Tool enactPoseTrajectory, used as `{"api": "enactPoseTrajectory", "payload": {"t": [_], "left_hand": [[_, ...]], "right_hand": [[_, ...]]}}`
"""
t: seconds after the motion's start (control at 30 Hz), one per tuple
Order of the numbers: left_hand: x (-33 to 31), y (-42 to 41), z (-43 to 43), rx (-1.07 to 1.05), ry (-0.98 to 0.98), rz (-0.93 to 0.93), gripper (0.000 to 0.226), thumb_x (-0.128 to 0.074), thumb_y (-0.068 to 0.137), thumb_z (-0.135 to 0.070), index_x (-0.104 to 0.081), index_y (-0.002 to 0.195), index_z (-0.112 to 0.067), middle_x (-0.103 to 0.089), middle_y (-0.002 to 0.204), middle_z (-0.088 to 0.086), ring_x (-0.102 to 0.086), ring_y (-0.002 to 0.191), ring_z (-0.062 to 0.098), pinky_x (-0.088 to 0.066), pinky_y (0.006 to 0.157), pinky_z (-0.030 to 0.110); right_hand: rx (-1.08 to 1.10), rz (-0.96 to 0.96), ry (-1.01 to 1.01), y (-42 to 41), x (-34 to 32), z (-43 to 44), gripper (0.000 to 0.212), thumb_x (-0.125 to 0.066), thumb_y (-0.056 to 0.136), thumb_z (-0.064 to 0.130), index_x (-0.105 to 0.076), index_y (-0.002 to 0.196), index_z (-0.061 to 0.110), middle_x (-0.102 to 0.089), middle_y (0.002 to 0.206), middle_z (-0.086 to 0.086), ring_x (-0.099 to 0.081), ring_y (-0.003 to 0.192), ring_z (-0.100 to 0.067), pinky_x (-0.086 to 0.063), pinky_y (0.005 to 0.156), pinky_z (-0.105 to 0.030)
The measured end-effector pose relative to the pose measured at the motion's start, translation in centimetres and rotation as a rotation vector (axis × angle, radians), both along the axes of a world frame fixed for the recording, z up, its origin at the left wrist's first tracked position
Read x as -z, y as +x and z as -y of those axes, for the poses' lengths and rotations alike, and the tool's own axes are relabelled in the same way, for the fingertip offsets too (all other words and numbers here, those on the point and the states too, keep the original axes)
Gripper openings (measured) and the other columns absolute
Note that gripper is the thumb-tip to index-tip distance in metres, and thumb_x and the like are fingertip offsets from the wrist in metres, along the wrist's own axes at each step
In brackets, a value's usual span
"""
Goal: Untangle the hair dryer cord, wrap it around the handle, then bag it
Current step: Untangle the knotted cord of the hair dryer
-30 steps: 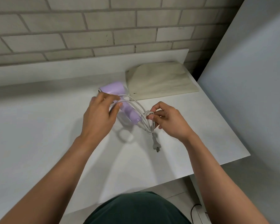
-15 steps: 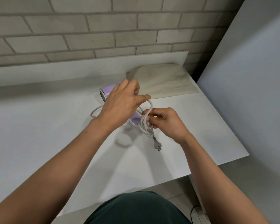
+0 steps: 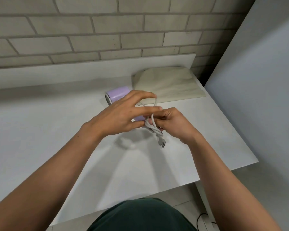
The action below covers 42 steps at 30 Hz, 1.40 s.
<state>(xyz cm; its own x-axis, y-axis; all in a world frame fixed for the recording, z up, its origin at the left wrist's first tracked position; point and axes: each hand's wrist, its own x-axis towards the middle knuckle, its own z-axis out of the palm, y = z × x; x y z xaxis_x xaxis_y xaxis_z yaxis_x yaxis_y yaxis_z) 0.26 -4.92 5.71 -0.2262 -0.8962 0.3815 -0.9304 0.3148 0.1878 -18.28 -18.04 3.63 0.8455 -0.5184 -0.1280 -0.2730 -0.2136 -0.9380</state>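
**Two hands on the cord, centre frame**

Far left and across the bottom runs a white table point(image 3: 40, 130), w/ a brick wall point(image 3: 90, 30) behind it along the top. Just left of centre, the lilac hair dryer point(image 3: 118, 95) lies on its side on the table, its barrel end facing the left of the frame. Most of its body is hidden under the left hand point(image 3: 122, 117).

That hand has its fingers nearly straight and spread, reaching toward the right. A loop of the white cord point(image 3: 153, 125) is hooked over the uppermost fingertip, and the thumb sits below, next to the bundle. A bit of lilac handle point(image 3: 139, 118) shows between thumb and fingers.

Right of centre, the right hand point(image 3: 175, 125) is curled, its fingers pinching the bunched cord turns at the handle end. The two hands touch at the fingertips. The plug point(image 3: 162, 144) hangs out below the bundle, prongs pointing down-right, just above the table.

Upper right of the hands, a beige cloth bag point(image 3: 170, 84) lies flat on the table, apart from the dryer. Far right is a pale grey panel point(image 3: 257, 80). At bottom centre is the person's dark green shirt point(image 3: 140, 214).
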Motion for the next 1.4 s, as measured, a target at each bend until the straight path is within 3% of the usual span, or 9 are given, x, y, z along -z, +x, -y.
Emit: {"api": "enactPoseTrajectory", "payload": {"t": [0.13,0.27,0.43,0.53,0.7,0.8,0.9,1.17,1.4], "left_hand": [[1.0,0.3,0.0,-0.033,-0.065,0.118,0.035,-0.053,0.101,-0.036,-0.071,0.13,-0.024,-0.06,0.141,0.002,-0.047,0.141,0.024,-0.029,0.12,0.056],[1.8,-0.4,0.1,-0.064,-0.111,0.002,0.037,-0.065,0.095,-0.026,-0.067,0.13,-0.016,-0.072,0.124,-0.001,-0.063,0.123,0.019,-0.036,0.118,0.05],[2.5,-1.3,0.3,0.016,-0.261,-0.076,0.024,-0.07,0.096,-0.018,-0.076,0.116,-0.006,-0.074,0.122,0.005,-0.069,0.117,0.022,-0.047,0.11,0.045],[2.5,-1.3,0.3,0.028,-0.277,-0.097,0.022,-0.069,0.098,-0.017,-0.077,0.114,-0.006,-0.076,0.113,0.006,-0.072,0.106,0.024,-0.053,0.101,0.039],[2.1,-1.7,0.2,-0.045,-0.184,-0.103,0.024,-0.063,0.1,-0.024,-0.078,0.113,-0.012,-0.076,0.101,0.002,-0.072,0.091,0.023,-0.057,0.083,0.037],[2.1,-1.8,0.4,-0.112,-0.107,-0.114,0.022,-0.063,0.098,-0.026,-0.079,0.109,-0.016,-0.076,0.097,-0.002,-0.07,0.09,0.021,-0.057,0.08,0.039],[1.6,-2.1,0.4,-0.153,-0.048,-0.161,0.02,-0.063,0.096,-0.031,-0.075,0.107,-0.02,-0.076,0.095,-0.005,-0.07,0.089,0.019,-0.056,0.081,0.039],[1.2,-2.6,0.3,-0.301,0.12,-0.257,0.016,-0.064,0.081,-0.028,-0.068,0.096,-0.031,-0.067,0.076,-0.012,-0.059,0.072,0.008,-0.053,0.069,0.036],[0.9,-2.1,0.5,-0.314,0.364,-0.477,0.013,-0.058,0.093,-0.021,-0.064,0.091,-0.033,-0.077,0.08,-0.021,-0.071,0.091,-0.004,-0.051,0.084,0.022]], "right_hand": [[-0.047,0.004,0.069,-0.5,-0.2,0.1,0.024,-0.063,0.101,0.007,-0.079,0.116,0.017,-0.08,0.1,-0.011,-0.073,0.101,-0.04,-0.057,0.083,-0.048],[-0.033,0.025,0.077,-0.8,-0.6,-0.2,0.025,-0.061,0.101,0.003,-0.079,0.114,0.015,-0.081,0.093,-0.004,-0.075,0.082,-0.013,-0.059,0.075,-0.029],[-0.055,0.031,0.031,-0.9,-0.2,-0.1,0.024,-0.062,0.1,0.003,-0.079,0.114,0.012,-0.08,0.106,-0.008,-0.074,0.107,-0.024,-0.056,0.097,-0.035],[-0.043,-0.013,0.023,-1.0,-0.5,-0.3,0.025,-0.062,0.099,0.002,-0.08,0.11,0.016,-0.08,0.099,-0.005,-0.073,0.09,-0.013,-0.056,0.086,-0.029],[0.118,-0.102,-0.263,-1.2,-1.5,-0.2,0.019,-0.061,0.102,0.024,-0.079,0.103,0.03,-0.078,0.091,0.006,-0.075,0.081,-0.015,-0.059,0.089,-0.047],[0.245,0.003,-0.292,-1.9,-4.1,-0.9,0.013,-0.069,0.097,0.038,-0.073,0.089,0.029,-0.074,0.082,0.008,-0.071,0.072,-0.013,-0.06,0.079,-0.039],[0.058,-0.16,-0.472,-2.5,-5.6,-1.8,0.03,-0.085,0.077,0.051,-0.064,0.084,0.03,-0.068,0.081,0.01,-0.066,0.073,-0.015,-0.053,0.067,-0.032],[0.034,-0.267,-0.567,-2.3,-4.6,-2.1,0.031,-0.075,0.077,0.018,-0.053,0.091,0.032,-0.067,0.092,0.014,-0.07,0.079,-0.012,-0.046,0.057,-0.028],[0.031,-0.308,-0.571,-2.5,-4.1,-1.8,0.033,-0.066,0.083,0.009,-0.055,0.102,0.033,-0.068,0.091,0.014,-0.069,0.088,-0.017,-0.048,0.058,-0.029]]}}
